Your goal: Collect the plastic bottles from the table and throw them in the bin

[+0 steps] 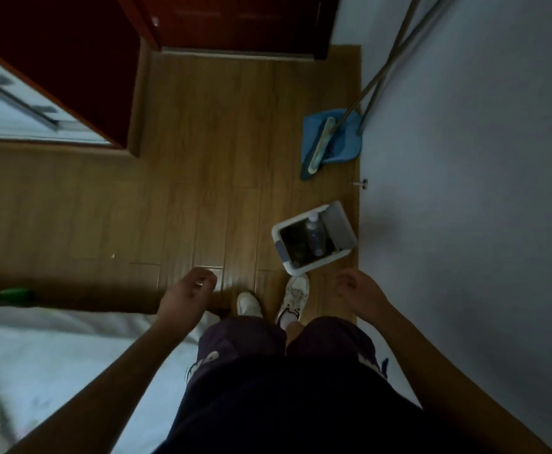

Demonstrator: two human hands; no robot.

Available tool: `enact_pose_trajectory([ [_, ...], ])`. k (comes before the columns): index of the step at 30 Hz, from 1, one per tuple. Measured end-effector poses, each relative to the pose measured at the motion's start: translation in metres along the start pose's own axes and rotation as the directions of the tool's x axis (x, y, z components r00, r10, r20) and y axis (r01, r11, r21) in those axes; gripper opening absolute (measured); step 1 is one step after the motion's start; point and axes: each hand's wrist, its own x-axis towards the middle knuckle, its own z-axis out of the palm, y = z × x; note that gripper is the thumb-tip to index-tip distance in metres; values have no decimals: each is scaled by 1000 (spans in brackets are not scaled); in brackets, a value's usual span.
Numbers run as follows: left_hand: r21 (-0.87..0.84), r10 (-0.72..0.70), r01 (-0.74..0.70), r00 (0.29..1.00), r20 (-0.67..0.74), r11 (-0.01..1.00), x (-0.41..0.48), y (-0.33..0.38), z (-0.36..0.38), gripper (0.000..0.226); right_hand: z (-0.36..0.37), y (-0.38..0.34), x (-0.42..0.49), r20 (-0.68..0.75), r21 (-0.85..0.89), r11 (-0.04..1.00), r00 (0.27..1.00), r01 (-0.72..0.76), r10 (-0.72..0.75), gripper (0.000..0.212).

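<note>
A white bin (343, 255) with its grey lid up stands on the wooden floor by the right wall. Inside it lies a clear plastic bottle (314, 235) with a blue label. My left hand (191, 294) hangs over the floor to the left of my feet, fingers loosely curled, holding nothing. Just below the bin's near corner my right hand (358, 288) is also empty, with its fingers apart. No table is in view.
A blue dustpan (341, 144) and a broom (322, 147) lean against the right wall beyond the bin. A dark red door (241, 21) is ahead. A white bed (55, 355) fills the lower left, with a green object (15, 294) at its edge. My white shoes (294, 294) stand next to the bin.
</note>
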Motion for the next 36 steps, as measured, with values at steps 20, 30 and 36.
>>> enact_pose_trajectory([
  [20, -551, -514, 235, 743, -429, 801, -189, -125, -40, 20, 110, -177, -33, 540, -463, 714, 806, 526, -243, 19],
  [30, -969, -939, 86, 279, -201, 233, -294, -122, 121, 25, 182, -215, -50, 820, -541, 230, 568, 809, -68, 23],
  [36, -990, -997, -131, 50, 52, -58, -346, -86, 221, 26, 240, -191, -108, 910, -403, -74, 408, 912, 68, 20],
])
